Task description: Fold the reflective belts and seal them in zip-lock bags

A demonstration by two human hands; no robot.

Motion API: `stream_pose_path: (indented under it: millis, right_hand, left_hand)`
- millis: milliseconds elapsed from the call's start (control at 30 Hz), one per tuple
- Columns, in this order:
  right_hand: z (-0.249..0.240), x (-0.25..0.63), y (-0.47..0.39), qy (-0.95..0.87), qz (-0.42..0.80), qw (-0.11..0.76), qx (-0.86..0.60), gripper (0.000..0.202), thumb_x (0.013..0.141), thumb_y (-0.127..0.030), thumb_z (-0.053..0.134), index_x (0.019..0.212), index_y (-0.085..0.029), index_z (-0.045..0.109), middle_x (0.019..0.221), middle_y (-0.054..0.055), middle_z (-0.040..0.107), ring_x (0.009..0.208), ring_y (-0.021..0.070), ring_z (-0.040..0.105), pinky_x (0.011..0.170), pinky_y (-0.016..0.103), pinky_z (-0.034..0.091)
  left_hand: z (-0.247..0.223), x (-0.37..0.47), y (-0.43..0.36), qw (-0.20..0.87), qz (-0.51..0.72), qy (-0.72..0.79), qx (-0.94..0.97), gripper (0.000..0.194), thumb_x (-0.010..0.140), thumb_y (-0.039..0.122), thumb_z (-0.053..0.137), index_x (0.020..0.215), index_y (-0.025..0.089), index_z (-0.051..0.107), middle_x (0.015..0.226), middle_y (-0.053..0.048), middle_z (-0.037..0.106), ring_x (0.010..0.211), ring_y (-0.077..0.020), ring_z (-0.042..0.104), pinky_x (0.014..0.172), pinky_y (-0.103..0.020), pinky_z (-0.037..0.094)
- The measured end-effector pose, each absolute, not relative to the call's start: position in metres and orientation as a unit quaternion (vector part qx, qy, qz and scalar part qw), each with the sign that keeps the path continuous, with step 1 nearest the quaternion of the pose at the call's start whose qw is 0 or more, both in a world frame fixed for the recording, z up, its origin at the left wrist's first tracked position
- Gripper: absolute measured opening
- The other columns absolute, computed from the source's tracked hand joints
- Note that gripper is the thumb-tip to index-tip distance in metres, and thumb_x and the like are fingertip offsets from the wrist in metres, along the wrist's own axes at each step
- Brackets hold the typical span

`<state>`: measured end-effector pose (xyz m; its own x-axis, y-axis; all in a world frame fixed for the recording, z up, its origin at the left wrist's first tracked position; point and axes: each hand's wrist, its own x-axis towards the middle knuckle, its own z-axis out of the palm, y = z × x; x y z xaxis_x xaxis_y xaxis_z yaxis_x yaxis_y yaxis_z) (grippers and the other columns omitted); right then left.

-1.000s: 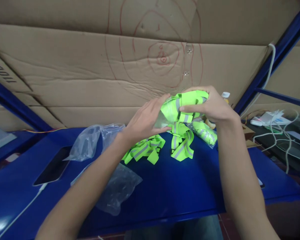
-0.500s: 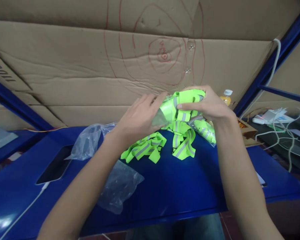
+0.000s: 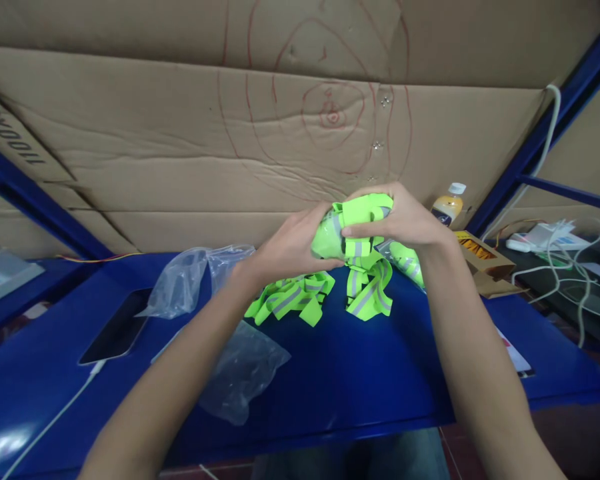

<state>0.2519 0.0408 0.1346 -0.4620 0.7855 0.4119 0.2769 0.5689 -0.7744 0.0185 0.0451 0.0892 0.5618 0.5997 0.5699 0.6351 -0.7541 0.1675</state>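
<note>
Over the blue shelf, my left hand (image 3: 290,244) curls round a clear plastic bag (image 3: 328,239) with neon yellow-green material showing inside it. My right hand (image 3: 409,219) is closed on a bundled neon reflective strap (image 3: 364,211), its thumb across the front, and the bundle meets the bag's mouth. Grey reflective stripes run along the strap. Its loose lengths (image 3: 370,287) hang down toward the shelf. Another heap of neon straps (image 3: 295,297) lies below my left hand. Behind my right wrist is a filled bag of neon strap (image 3: 407,261), partly hidden.
Empty clear bags (image 3: 245,373) lie on the blue shelf (image 3: 350,380) by my left forearm. A phone (image 3: 117,327) with a white cable is at the left. At the right are a bottle (image 3: 449,203), an open cardboard box (image 3: 485,260) and tangled white cables (image 3: 575,257). Cardboard (image 3: 155,187) backs the shelf.
Both hands have shifted slightly down, and my right hand has moved left toward the other. More of the neon strap bundle now sits against the bag. The camera view has tilted a little.
</note>
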Motion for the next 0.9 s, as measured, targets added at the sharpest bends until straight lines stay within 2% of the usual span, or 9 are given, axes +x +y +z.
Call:
stream_pose_path:
  millis: [133, 200, 300, 367, 433, 533, 700, 900]
  right_hand:
    - [0.133, 0.248, 0.042, -0.783, 0.291, 0.429, -0.344, 0.043, 0.064, -0.04, 0.101, 0.092, -0.017, 0.078, 0.083, 0.002, 0.071, 0.073, 0.0162, 0.061, 0.062, 0.029, 0.051]
    - [0.133, 0.245, 0.041, -0.788, 0.247, 0.447, -0.342, 0.043, 0.067, -0.039, 0.1, 0.098, -0.019, 0.079, 0.088, 0.003, 0.073, 0.079, 0.0187, 0.064, 0.066, 0.032, 0.054]
    - [0.132, 0.24, 0.039, -0.791, 0.192, 0.472, -0.339, 0.039, 0.072, -0.037, 0.097, 0.102, -0.021, 0.077, 0.091, 0.004, 0.074, 0.085, 0.0219, 0.066, 0.072, 0.035, 0.055]
    - [0.13, 0.236, 0.04, -0.79, 0.164, 0.484, -0.339, 0.034, 0.075, -0.036, 0.094, 0.1, -0.021, 0.075, 0.089, 0.003, 0.073, 0.083, 0.0214, 0.065, 0.072, 0.035, 0.054]
    - [0.128, 0.233, 0.041, -0.797, 0.155, 0.482, -0.33, 0.028, 0.078, -0.034, 0.089, 0.097, -0.021, 0.074, 0.086, 0.002, 0.071, 0.079, 0.0195, 0.062, 0.07, 0.034, 0.051]
    - [0.124, 0.229, 0.043, -0.809, 0.132, 0.476, -0.318, 0.023, 0.082, -0.032, 0.085, 0.098, -0.021, 0.073, 0.088, 0.001, 0.072, 0.078, 0.0187, 0.061, 0.071, 0.034, 0.049]
    - [0.119, 0.228, 0.046, -0.804, 0.07, 0.502, -0.311, 0.029, 0.084, -0.039, 0.087, 0.104, -0.022, 0.074, 0.096, 0.003, 0.076, 0.084, 0.0218, 0.066, 0.079, 0.037, 0.05]
    - [0.116, 0.224, 0.047, -0.802, 0.051, 0.503, -0.317, 0.033, 0.085, -0.046, 0.087, 0.102, -0.023, 0.07, 0.095, 0.003, 0.075, 0.085, 0.0231, 0.066, 0.08, 0.039, 0.05]
  left_hand:
    - [0.085, 0.009, 0.053, 0.06, -0.333, -0.29, -0.896, 0.094, 0.077, 0.056, 0.095, 0.149, 0.016, 0.049, 0.143, -0.018, 0.068, 0.133, -0.0395, 0.067, 0.111, -0.047, 0.055]
    - [0.081, 0.011, 0.052, 0.094, -0.324, -0.281, -0.898, 0.099, 0.08, 0.046, 0.095, 0.157, 0.014, 0.042, 0.15, -0.021, 0.063, 0.14, -0.0408, 0.063, 0.116, -0.049, 0.053]
    - [0.076, 0.017, 0.049, 0.157, -0.334, -0.329, -0.869, 0.087, 0.084, 0.023, 0.085, 0.157, 0.013, 0.039, 0.147, -0.023, 0.062, 0.139, -0.0423, 0.062, 0.114, -0.052, 0.055]
    - [0.075, 0.021, 0.048, 0.19, -0.361, -0.358, -0.84, 0.079, 0.085, 0.017, 0.078, 0.154, 0.013, 0.041, 0.141, -0.022, 0.064, 0.136, -0.0429, 0.064, 0.112, -0.054, 0.056]
    - [0.076, 0.022, 0.047, 0.195, -0.377, -0.357, -0.832, 0.075, 0.084, 0.018, 0.077, 0.15, 0.015, 0.042, 0.139, -0.02, 0.066, 0.134, -0.0417, 0.066, 0.111, -0.053, 0.057]
    - [0.08, 0.019, 0.044, 0.186, -0.37, -0.346, -0.842, 0.08, 0.081, 0.023, 0.082, 0.15, 0.015, 0.042, 0.139, -0.019, 0.067, 0.13, -0.0399, 0.068, 0.107, -0.049, 0.059]
    - [0.09, 0.013, 0.033, 0.22, -0.313, -0.367, -0.848, 0.082, 0.082, 0.026, 0.084, 0.151, 0.014, 0.043, 0.14, -0.021, 0.067, 0.131, -0.0437, 0.068, 0.108, -0.052, 0.058]
    - [0.095, 0.007, 0.036, 0.186, -0.286, -0.366, -0.866, 0.079, 0.081, 0.024, 0.082, 0.149, 0.014, 0.043, 0.14, -0.02, 0.066, 0.129, -0.043, 0.069, 0.099, -0.049, 0.06]
